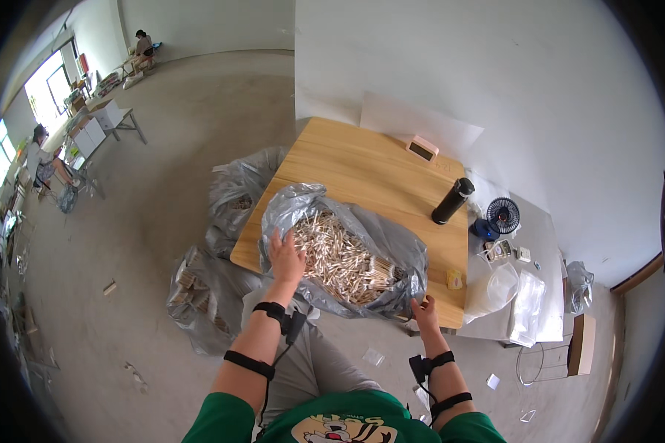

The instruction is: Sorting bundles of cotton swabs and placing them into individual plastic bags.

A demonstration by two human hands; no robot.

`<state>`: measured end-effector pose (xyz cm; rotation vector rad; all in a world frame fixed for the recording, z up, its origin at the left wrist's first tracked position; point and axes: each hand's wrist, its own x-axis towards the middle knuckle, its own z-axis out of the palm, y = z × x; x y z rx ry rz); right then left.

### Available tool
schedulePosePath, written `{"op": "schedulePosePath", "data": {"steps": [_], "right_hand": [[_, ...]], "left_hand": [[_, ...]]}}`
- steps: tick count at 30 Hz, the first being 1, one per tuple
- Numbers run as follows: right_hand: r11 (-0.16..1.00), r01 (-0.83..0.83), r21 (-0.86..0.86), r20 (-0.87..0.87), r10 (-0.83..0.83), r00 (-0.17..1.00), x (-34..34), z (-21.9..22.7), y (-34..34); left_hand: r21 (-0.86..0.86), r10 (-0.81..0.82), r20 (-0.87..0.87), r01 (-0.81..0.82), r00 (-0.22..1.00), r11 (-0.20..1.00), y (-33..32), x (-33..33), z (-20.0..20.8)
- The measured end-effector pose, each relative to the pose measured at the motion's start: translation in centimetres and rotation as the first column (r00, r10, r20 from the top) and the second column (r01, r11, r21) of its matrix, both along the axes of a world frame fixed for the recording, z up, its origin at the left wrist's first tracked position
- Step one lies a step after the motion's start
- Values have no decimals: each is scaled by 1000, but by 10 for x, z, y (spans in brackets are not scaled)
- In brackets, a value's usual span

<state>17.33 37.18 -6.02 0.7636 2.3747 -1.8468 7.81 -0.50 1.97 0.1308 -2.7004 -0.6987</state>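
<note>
A grey plastic bag [391,235] lies wide open on the wooden table [347,159]. Inside it is a heap of cotton swabs [331,247] with thin wooden sticks and pale tips; most point every way, while a bunch at the right end lies more lined up. My left hand [287,260] rests at the bag's left side, fingers spread against the rim and the nearest swabs. At the bag's near right corner, my right hand [425,314] pinches the plastic edge, its fingertips partly hidden by the folds.
A black bottle [452,201], a pink digital clock [422,149] and a small yellow packet [454,279] stand on the table. To the right, a side table [543,244] bears a fan [503,215] and plastic bags. More grey bags [199,295] sit left. Two people work far left.
</note>
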Motion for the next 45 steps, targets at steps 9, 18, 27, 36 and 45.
{"op": "schedulePosePath", "data": {"steps": [9,18,27,36,45], "right_hand": [[982,109,-152,-42,-117,992,-58,4,-41],[883,2,-468,-187,-101,977,-154,86,-68],[855,25,-518,-363,-246,898,-158,179,-31],[826,270,495,-323,-113,940,-123,85,1],[352,-221,910,-195,832,520,-112,86,-126]], "left_hand": [[398,176,161,-227,971,889,-77,-62,-42],[439,143,143,-192,979,878,-81,-94,-44],[634,243,-156,-92,957,768,-77,-84,1],[403,151,188,-217,970,889,-58,-70,-11],[-113,-306,-124,293,944,949,10,-37,22]]}}
